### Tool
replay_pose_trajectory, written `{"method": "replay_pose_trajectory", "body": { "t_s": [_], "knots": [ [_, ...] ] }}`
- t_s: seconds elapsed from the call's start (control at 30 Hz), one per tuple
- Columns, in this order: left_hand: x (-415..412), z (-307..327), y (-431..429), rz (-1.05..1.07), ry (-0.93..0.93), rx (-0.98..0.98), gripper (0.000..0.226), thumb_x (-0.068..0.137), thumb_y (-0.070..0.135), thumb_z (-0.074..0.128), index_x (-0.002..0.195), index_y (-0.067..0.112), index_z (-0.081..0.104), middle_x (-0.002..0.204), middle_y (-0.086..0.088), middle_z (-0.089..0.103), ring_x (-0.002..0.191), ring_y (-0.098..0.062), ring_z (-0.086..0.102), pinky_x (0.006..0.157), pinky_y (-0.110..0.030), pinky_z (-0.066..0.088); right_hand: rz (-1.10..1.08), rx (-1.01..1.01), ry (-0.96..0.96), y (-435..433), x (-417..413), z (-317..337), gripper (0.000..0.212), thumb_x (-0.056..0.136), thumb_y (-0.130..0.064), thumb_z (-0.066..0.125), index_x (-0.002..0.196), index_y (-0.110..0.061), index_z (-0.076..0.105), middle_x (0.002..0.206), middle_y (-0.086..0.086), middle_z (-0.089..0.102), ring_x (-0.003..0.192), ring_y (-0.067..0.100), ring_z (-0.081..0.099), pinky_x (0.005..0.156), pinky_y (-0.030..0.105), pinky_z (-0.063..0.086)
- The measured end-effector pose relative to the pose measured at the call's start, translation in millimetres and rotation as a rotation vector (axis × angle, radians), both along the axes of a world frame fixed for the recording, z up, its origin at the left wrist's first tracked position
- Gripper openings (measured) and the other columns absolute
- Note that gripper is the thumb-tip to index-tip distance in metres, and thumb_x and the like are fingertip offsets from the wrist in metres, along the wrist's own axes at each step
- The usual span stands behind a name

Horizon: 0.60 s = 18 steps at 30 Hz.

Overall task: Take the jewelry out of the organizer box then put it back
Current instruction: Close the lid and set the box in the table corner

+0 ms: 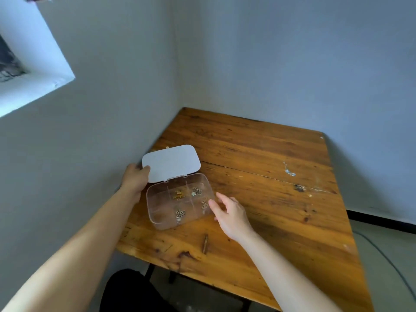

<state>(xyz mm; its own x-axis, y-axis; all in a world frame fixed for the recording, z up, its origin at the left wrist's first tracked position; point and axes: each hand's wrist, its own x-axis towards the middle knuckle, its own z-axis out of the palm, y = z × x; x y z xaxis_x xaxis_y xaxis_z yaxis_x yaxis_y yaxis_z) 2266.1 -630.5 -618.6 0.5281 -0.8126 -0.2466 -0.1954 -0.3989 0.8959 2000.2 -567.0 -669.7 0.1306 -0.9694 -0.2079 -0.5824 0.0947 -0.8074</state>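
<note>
While the left hand (135, 180) grips the lid (171, 163) open, the right hand (229, 213) hovers loose-fingered at the box (157, 219) on the tabletop's (258, 210) near left. Jewelry (180, 213) sits inside, one chain (289, 171) lies far right: next, pinch a piece delicately.

We could not make out the small pieces in the clear organizer box (180, 199): the gold cluster (179, 194), the silver piece (196, 191) and the dark one (180, 213) were too tiny to name. The right hand (227, 213) covered the box's near right corner, and its fingertips (212, 203) partly hid a gold piece (204, 204). The left hand (135, 179) masked the lid's (171, 163) left edge. The chain (289, 170) lying far off on the table (270, 199) was only a faint glint. Both forearms ran off the bottom edge.
</note>
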Motion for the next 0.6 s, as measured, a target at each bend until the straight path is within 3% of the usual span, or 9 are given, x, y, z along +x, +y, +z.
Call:
{"method": "replay_pose_trajectory", "body": {
  "t_s": [0.1,0.2,0.37,0.5,0.6],
  "knots": [
    [-1.1,4.5,-12.6,0.064,0.137,-0.014,0.037,0.100,0.013,0.054,0.133,-0.003,0.052,0.124,-0.013,0.060,0.094,-0.029,0.060,0.073,-0.033,0.049,-0.084,0.016,-0.131,-0.2,8.6,2.3,0.050,0.097,-0.044,0.058,0.142,-0.023,0.056,0.121,-0.003,0.069,0.088,0.019,0.075,0.082,0.038,0.062],
    [1.2,5.1,-15.6,0.166,0.127,-0.090,0.037,0.096,0.011,0.060,0.131,-0.001,0.058,0.132,-0.016,0.061,0.111,-0.031,0.060,0.085,-0.033,0.046,-0.190,0.023,-0.224,-0.2,15.5,5.1,0.033,0.098,-0.021,0.062,0.130,-0.018,0.067,0.095,-0.004,0.076,0.069,0.010,0.074,0.064,0.021,0.060],
    [3.3,18.0,9.6,0.191,-0.055,-0.222,0.030,0.093,0.015,0.064,0.122,0.007,0.067,0.115,-0.004,0.067,0.098,-0.017,0.057,0.085,-0.030,0.044,-0.272,0.012,-0.257,0.8,22.2,6.4,0.030,0.098,-0.017,0.061,0.126,-0.015,0.070,0.085,-0.003,0.077,0.064,0.006,0.074,0.059,0.016,0.058],
    [5.6,12.4,57.0,0.027,-0.228,-0.346,0.023,0.091,0.019,0.070,0.112,0.010,0.073,0.102,0.002,0.071,0.096,-0.015,0.065,0.087,-0.028,0.048,-0.294,0.047,-0.291,-1.6,21.1,4.4,0.031,0.099,-0.019,0.059,0.128,-0.014,0.068,0.082,-0.002,0.077,0.064,0.008,0.075,0.059,0.018,0.059],
    [10.3,-6.5,92.9,-0.153,-0.351,-0.398,0.020,0.089,0.010,0.070,0.107,0.015,0.077,0.103,0.004,0.075,0.096,-0.009,0.069,0.091,-0.026,0.051,-0.297,0.084,-0.339,-2.4,20.3,1.8,0.032,0.100,-0.025,0.061,0.130,-0.015,0.067,0.083,-0.002,0.078,0.069,0.011,0.076,0.069,0.027,0.064]
  ]
}}
